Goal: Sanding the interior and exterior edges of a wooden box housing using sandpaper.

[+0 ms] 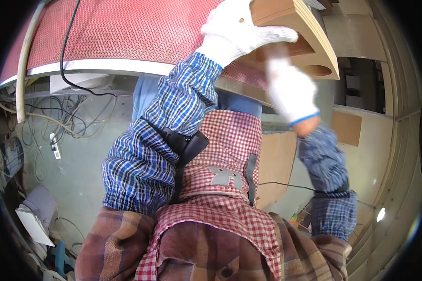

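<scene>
A thick tan wooden piece [321, 44] with layered edges and cut-out openings stands on the red mesh-covered table at the top. My left hand [232, 30], in a white knit glove with a small brown spot, holds its left side, the thumb stretched across its face. The other fingers of that hand are partly cut off by the upper edge of the view. My right hand [290, 91], also white-gloved, is at the near side of the piece, in front of an opening. Motion smears its fingers, so whether they hold anything cannot be made out.
The red mesh table top [126, 35] has a pale metal front edge. A black cable [65, 51] hangs over it, beside a pale pole [23, 70]. Tangled cables and a white power strip [55, 146] lie on the floor at left. Brown boards [279, 157] lean at right.
</scene>
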Tool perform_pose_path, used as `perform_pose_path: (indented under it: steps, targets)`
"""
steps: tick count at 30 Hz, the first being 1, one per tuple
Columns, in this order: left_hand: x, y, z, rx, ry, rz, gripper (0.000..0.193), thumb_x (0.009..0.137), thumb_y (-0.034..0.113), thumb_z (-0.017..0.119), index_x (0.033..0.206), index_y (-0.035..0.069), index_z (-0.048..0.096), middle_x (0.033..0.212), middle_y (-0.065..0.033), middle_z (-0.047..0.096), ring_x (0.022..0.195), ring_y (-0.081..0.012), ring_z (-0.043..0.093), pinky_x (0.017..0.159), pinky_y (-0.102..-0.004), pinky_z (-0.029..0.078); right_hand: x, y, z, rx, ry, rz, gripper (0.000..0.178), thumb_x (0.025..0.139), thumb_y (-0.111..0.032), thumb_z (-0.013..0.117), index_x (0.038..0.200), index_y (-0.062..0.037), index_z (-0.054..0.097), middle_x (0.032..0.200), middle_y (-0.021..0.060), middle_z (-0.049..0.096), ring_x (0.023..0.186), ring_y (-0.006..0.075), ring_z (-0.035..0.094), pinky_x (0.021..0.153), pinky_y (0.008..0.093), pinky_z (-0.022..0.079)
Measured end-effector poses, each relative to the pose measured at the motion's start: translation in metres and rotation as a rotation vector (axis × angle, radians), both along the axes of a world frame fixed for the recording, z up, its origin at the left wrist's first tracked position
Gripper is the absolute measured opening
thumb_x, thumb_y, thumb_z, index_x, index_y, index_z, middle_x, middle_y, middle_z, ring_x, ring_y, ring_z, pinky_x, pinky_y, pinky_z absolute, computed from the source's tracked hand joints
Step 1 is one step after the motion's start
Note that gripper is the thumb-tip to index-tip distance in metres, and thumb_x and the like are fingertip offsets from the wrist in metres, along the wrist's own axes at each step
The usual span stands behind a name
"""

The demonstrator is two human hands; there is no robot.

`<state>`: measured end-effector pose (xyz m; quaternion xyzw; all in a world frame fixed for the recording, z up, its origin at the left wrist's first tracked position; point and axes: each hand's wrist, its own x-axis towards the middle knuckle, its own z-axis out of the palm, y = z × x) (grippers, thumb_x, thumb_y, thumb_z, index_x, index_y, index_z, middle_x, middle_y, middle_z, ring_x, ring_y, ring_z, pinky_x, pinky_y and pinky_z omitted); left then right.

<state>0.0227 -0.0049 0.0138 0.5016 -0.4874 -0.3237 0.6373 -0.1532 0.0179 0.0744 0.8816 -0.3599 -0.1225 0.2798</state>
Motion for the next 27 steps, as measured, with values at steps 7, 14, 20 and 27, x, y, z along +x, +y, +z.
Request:
perform_pose_path:
  steps: [7,14,20,27]
  targets:
    - [-0.008,-0.002,0.001,-0.045,-0.074,0.078,0.082,0.062,0.056,0.083,0.118,0.001,0.059,0.110,-0.0192,0.063,0.102,-0.0330,0.063,0.091,-0.0407,0.051,0.000,0.000,-0.037,0.112,-0.040,-0.268,0.049,0.084,-0.012,0.051,0.130,0.0040,0.047,0.090,0.0228,0.066,0.059,0.0336,0.063,0.054,0.0410,0.053]
    - [0.001,-0.005,-0.004,-0.161,-0.041,0.083,0.082,0.062,0.056,0.083,0.116,0.000,0.059,0.105,-0.0197,0.065,0.099,-0.0328,0.064,0.087,-0.0403,0.052,0.007,0.000,0.031,-0.037,0.021,0.019,0.049,0.082,-0.013,0.055,0.128,0.0030,0.047,0.101,0.0223,0.063,0.066,0.0292,0.066,0.055,0.0383,0.054]
    - [-0.001,-0.003,0.005,-0.207,0.039,-0.071,0.072,0.064,0.052,0.083,0.111,0.001,0.063,0.102,-0.0182,0.068,0.096,-0.0323,0.066,0.086,-0.0398,0.053,-0.003,-0.001,-0.050,0.031,0.104,-0.030,0.033,0.082,-0.009,0.051,0.111,0.0049,0.059,0.079,0.0199,0.066,0.058,0.0282,0.066,0.055,0.0407,0.055]
    - [0.012,0.005,0.002,-0.204,0.093,-0.111,0.071,0.065,0.051,0.083,0.111,0.001,0.063,0.099,-0.0183,0.068,0.094,-0.0320,0.066,0.085,-0.0402,0.052,0.004,0.000,0.045,-0.072,0.030,0.082,0.061,0.079,-0.023,0.066,0.134,-0.0034,0.048,0.111,0.0190,0.062,0.065,0.0281,0.066,0.056,0.0363,0.054]
